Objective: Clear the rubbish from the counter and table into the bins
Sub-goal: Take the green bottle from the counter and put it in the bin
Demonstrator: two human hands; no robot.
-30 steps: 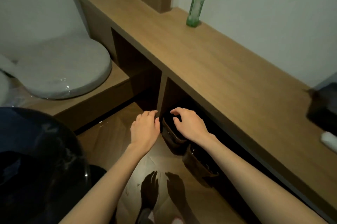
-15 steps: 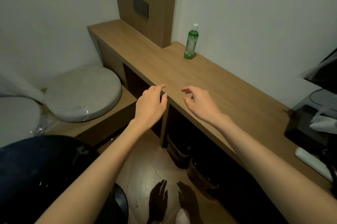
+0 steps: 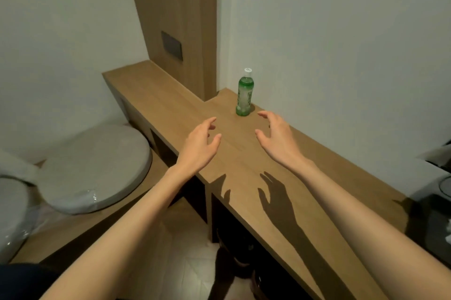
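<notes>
Standing on wooden counter (image 3: pixel 170 104): green bottle (image 3: pixel 244 96) | white wall (image 3: pixel 341 43) behind | toilet (image 3: pixel 97 168) left

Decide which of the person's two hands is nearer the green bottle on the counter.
The right hand: its fingers are just beside the green bottle, not touching it. The left hand hovers farther away, over the counter near its front edge.

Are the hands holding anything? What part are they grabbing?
Nothing is held. The left hand and right hand are both empty and open above the counter; the green bottle stands untouched just beyond the right hand.
</notes>
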